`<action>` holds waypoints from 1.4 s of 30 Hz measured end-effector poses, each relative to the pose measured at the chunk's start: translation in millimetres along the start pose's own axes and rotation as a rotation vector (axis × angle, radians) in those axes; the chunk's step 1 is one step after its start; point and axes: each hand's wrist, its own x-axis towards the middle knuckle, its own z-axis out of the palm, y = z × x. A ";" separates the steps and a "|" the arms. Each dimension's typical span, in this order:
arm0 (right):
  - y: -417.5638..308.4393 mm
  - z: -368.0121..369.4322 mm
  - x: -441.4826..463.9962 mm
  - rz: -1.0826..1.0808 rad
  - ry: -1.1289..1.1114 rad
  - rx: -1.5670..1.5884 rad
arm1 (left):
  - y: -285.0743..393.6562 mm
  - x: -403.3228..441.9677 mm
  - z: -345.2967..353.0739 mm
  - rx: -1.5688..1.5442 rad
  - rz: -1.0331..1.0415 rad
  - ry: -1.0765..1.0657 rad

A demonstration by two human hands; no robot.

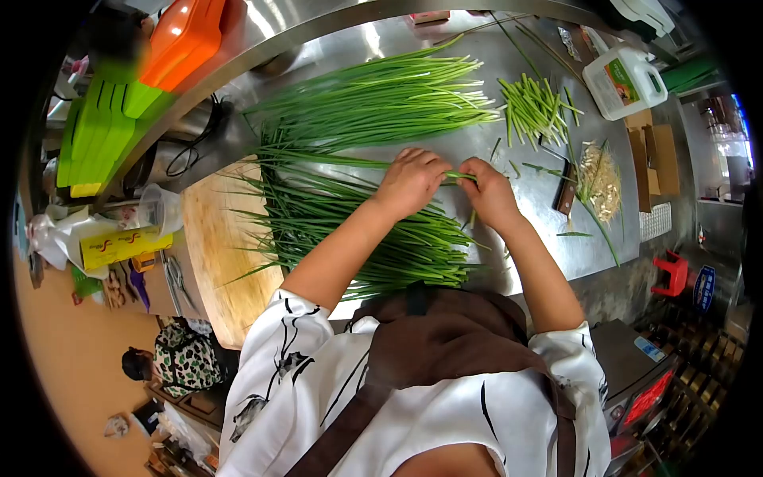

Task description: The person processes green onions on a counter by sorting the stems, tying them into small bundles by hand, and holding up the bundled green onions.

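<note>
My left hand and my right hand are close together over the steel table, both closed on the pale ends of a few long chives. The leaves trail to the left from my left hand. Under my left forearm lies a bundle of dark green chives, partly covered by the arm. Beyond my hands spreads another bundle of chives, its white ends pointing right. To the right are a pile of short green stalk pieces, a wooden-handled knife and a heap of pale trimmings.
A wooden cutting board lies at left, under the leaf tips. A white jug stands at back right near a cardboard box. A yellow box and a plastic cup are at far left. Another person is lower left.
</note>
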 end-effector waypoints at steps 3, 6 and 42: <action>0.2 2.1 0.5 -0.072 0.046 -0.001 | -0.3 2.1 6.9 -0.042 -0.132 -0.022; 1.7 15.8 5.9 -0.321 0.191 -0.156 | 4.5 3.0 8.3 -0.114 -0.075 0.020; 53.5 -44.5 -10.3 -0.284 0.516 -0.432 | -15.8 -16.7 -20.3 -0.017 -0.130 -0.038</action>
